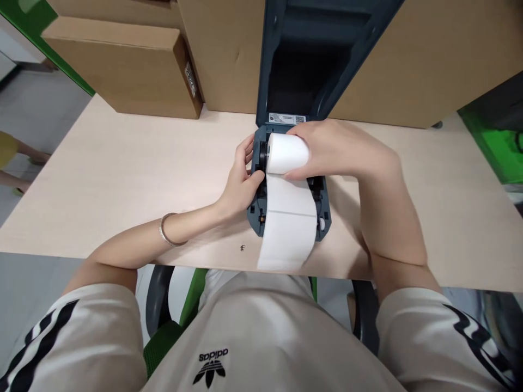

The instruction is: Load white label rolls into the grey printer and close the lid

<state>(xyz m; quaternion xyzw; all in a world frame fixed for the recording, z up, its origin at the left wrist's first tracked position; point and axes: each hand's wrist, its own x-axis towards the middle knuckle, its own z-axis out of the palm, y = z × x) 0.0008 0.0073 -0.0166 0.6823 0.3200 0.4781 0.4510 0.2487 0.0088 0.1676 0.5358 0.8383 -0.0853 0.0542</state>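
A dark blue-grey label printer [256,215] stands on the table with its lid [310,32] raised toward the back. In its bay sits a roll of white labels [287,153], and a strip of labels [290,223] runs from it over the front of the printer toward the table edge. My right hand [327,149] grips the roll from its right end, fingers behind and thumb in front. At the printer's left side, my left hand [242,182] holds the housing, its thumb over the rim and its fingers along the outside wall.
A cardboard box [122,71] stands at the back left of the pale wooden table [163,163]. Larger cardboard [417,60] lines the back. A small dark scrap [242,247] lies near the front edge. Another person's legs [24,158] show at far left.
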